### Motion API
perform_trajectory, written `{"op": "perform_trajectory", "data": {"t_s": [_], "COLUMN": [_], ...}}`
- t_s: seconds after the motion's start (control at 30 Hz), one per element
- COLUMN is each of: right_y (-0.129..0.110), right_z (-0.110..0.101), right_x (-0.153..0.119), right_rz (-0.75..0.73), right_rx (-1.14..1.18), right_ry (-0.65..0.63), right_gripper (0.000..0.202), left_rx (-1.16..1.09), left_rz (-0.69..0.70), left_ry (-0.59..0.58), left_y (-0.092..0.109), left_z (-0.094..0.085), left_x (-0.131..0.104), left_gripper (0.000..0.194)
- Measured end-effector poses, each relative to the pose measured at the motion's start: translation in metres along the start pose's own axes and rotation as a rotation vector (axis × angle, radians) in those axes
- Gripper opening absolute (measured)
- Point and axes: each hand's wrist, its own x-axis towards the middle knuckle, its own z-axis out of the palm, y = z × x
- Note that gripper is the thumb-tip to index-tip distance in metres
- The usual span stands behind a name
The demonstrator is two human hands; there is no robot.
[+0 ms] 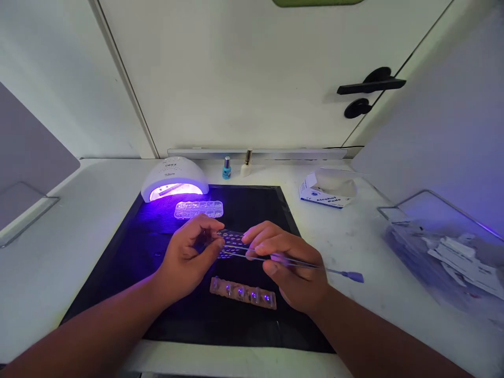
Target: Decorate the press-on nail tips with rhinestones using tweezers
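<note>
Over the black mat point(189, 320), my left hand point(192, 252) pinches the edge of a clear sheet point(232, 239) dotted with rows of small round pieces. Thin metal tweezers point(299, 261) lie in my right hand point(291, 262), which is closed around them. Their tips point left, close to my left thumb; whether they grip a piece is too small to tell. My right fingertips reach the sheet's right edge. Nearer to me lies a peach-coloured strip point(243, 294) bearing several glossy nail tips that reflect violet light. Behind my left hand sits a clear compartment case point(199, 209).
A white nail lamp point(175, 176) glows violet at the back left. Blue point(227, 169) and cream point(245, 167) polish bottles stand near the wall. At the right are an open alcohol pads box point(328, 189) and a plastic bag of packets point(452, 268) beside a wire frame.
</note>
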Motion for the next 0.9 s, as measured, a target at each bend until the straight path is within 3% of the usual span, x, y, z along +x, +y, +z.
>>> {"op": "perform_trajectory", "data": {"t_s": [0.23,0.53,0.73,0.9], "right_y": [0.002,0.007,-0.002,0.006], "right_z": [0.004,0.000,0.000,0.001], "right_x": [-0.002,-0.003,0.001,0.001], "right_rz": [-0.050,-0.036,-0.276,-0.244], "right_rx": [-0.045,-0.023,-0.303,-0.271], "right_ry": [-0.035,-0.032,-0.223,-0.190], "right_gripper": [0.023,0.018,0.013,0.008], "left_rx": [0.027,-0.027,-0.059,-0.083], "left_rz": [0.081,0.009,-0.002,0.020], "left_ry": [-0.031,0.029,0.083,0.072], "left_y": [0.004,0.001,-0.001,-0.009], "left_z": [-0.007,-0.004,-0.003,-0.005], "left_x": [-0.001,0.002,0.003,0.002], "left_gripper": [0.010,0.010,0.012,0.008]}}
